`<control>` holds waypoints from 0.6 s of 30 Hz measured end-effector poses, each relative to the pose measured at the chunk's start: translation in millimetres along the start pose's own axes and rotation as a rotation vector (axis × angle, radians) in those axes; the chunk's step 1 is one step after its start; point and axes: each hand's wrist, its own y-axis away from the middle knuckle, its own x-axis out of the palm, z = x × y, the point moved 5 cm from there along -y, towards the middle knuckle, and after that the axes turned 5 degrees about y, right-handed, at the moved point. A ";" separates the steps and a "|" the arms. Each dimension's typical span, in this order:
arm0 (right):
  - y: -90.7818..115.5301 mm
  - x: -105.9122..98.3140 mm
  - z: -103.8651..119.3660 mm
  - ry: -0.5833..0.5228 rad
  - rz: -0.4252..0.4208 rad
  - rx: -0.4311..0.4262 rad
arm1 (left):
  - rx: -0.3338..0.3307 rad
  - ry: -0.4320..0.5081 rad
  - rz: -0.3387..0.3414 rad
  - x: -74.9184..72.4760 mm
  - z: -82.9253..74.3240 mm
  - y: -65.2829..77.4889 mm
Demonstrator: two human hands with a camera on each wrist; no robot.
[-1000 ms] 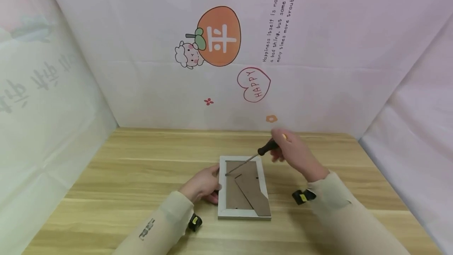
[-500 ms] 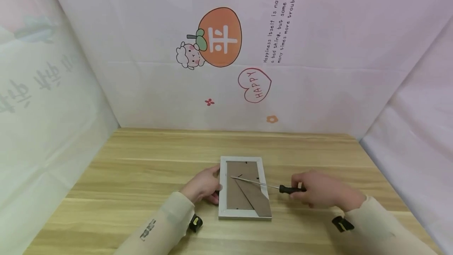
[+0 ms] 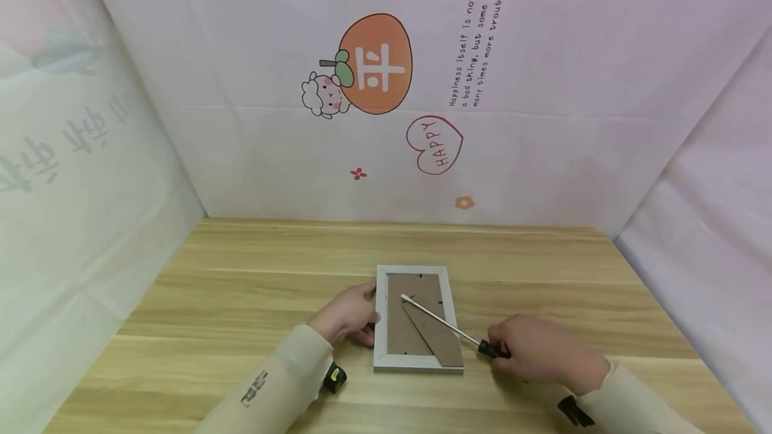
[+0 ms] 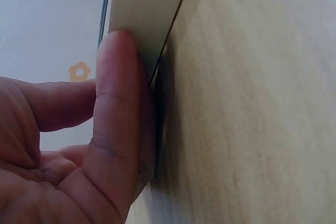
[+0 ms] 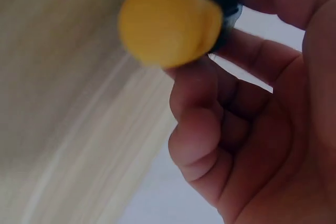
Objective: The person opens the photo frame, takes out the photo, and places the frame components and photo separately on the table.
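A white-bordered picture frame (image 3: pixel 380 327) lies back side up on the table, with a brown backing board (image 3: pixel 416 333) and small dark tabs along the board's edge. My left hand (image 3: pixel 348 313) holds the frame's left edge; in the left wrist view one finger (image 4: pixel 119 77) lies against its side. To the right of the frame, my right hand (image 3: pixel 543 347) grips a screwdriver (image 3: pixel 443 321) by its black handle. The handle's yellow end (image 5: pixel 163 24) shows in the right wrist view. The screwdriver's shaft slants over the board, tip near the stand's upper end; whether it touches cannot be told.
The wooden table (image 3: pixel 265 266) reaches back to a white printed cloth (image 3: pixel 271 166). More white cloth hangs at the left and right sides. Black straps (image 3: pixel 334 378) sit at both wrists.
My right hand has come down from above the frame's upper right to its lower right. The screwdriver tip has moved from the frame's left inner edge onto the board. My left hand stays put.
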 end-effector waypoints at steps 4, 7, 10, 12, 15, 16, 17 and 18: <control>5.7 1.7 -1.5 -0.014 -0.015 0.056 | -0.003 -0.006 -0.005 0.5 -0.5 0.5; 11.8 2.7 -12.4 -0.034 -0.050 0.103 | -0.001 -0.005 -0.008 1.2 -2.4 2.3; 19.2 2.0 -32.5 -0.009 -0.088 0.194 | -0.001 -0.002 -0.011 1.5 -2.1 2.8; 26.5 0.5 -47.8 0.013 -0.104 0.265 | -0.003 -0.001 -0.012 1.4 -1.4 2.9; 39.4 -1.2 -69.0 0.025 -0.094 0.367 | -0.011 0.004 -0.012 1.5 0.5 2.3; 44.3 -1.4 -75.5 0.021 -0.086 0.391 | -0.013 0.005 -0.012 1.7 0.8 2.3; 49.2 -1.5 -81.8 0.012 -0.073 0.412 | -0.015 0.008 -0.013 1.9 1.0 2.2; 54.1 -1.4 -87.8 0.004 -0.059 0.440 | -0.016 0.009 -0.013 2.2 1.0 2.1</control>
